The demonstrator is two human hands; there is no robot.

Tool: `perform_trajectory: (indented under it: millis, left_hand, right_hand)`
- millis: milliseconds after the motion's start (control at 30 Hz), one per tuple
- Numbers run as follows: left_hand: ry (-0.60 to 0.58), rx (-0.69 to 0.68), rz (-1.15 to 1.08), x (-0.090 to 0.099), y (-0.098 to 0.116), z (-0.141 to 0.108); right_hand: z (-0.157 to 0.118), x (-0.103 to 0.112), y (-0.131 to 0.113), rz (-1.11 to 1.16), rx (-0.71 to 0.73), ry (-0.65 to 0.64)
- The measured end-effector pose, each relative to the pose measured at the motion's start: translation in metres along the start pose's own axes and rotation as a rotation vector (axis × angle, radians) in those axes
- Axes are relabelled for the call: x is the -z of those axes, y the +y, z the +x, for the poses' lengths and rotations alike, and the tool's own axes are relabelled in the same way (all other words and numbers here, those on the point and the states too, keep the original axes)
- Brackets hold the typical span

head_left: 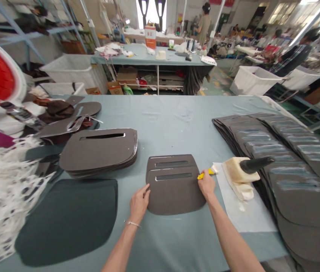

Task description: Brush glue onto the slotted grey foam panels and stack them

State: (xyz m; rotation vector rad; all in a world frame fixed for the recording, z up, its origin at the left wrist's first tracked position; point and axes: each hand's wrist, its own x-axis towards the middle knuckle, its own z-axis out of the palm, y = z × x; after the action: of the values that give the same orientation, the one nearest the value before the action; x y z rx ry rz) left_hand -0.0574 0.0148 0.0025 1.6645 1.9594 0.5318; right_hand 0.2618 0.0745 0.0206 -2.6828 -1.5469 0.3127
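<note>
Two dark grey panels (177,192) overlap on the blue-green table covering, each showing a narrow slot near its upper edge. At the left edge of the front panel, the fingers of my left hand (139,204) are slightly apart and touch it. My right hand (206,185) is closed around a small yellow brush (207,173) at the panels' right side, its pale bristles pointing right. Beyond the brush, a cream container (233,170) with a black nozzle or handle lies on a white sheet (250,219).
A slotted panel stack (100,151) and a dark green-black panel (71,219) lie left. Overlapping panels (296,196) fan out along the right. White perforated material (3,189) covers the far left. Behind are another table (142,58), white bins (253,81) and a standing person (204,24).
</note>
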Motion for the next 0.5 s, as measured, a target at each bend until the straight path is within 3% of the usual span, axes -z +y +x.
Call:
perform_trajectory:
  millis: [500]
  left_hand:
    - [0.018,0.048,-0.001,-0.001,-0.001,-0.001]
  right_hand:
    - [-0.009,0.011,-0.004,-0.029,0.054,-0.030]
